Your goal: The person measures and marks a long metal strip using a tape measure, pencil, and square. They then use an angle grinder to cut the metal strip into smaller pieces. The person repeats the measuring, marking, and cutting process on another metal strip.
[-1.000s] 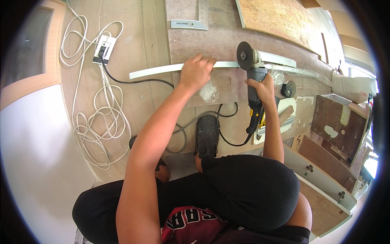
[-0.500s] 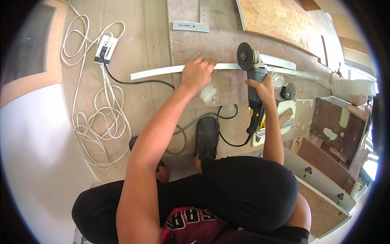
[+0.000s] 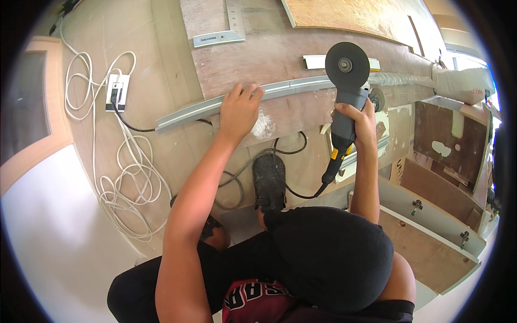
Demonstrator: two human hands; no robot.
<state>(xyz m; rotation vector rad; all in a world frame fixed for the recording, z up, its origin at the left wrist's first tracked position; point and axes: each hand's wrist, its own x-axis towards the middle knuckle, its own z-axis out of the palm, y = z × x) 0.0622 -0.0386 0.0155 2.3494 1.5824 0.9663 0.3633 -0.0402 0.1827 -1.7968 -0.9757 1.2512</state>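
Note:
A long, light grey metal profile (image 3: 186, 119) with a lengthwise groove lies across the brown board (image 3: 215, 67). My left hand (image 3: 239, 116) is closed over its middle, fingers bent over the far edge. A thin line crosses the profile right of that hand. In my right hand (image 3: 360, 123) is a dark grey angle grinder (image 3: 343, 126), its handle end toward me. The grinder's round dark disc (image 3: 347, 59) faces up and covers part of the profile's right end. I cannot tell whether the disc is spinning or touching the profile.
A try square (image 3: 218, 39) lies at the board's far left. Beyond the grinder is a short white profile piece (image 3: 313, 62). A power strip (image 3: 117, 89) and coiled white cord (image 3: 129, 188) spread left. The grinder's black cord (image 3: 304, 195) loops near my shoe (image 3: 269, 180). Cabinet parts (image 3: 431, 242) stand right.
The profile has turned from its flat white face to its grooved side. My right hand has raised and tilted the grinder, so its disc faces up more fully. The view has shifted somewhat.

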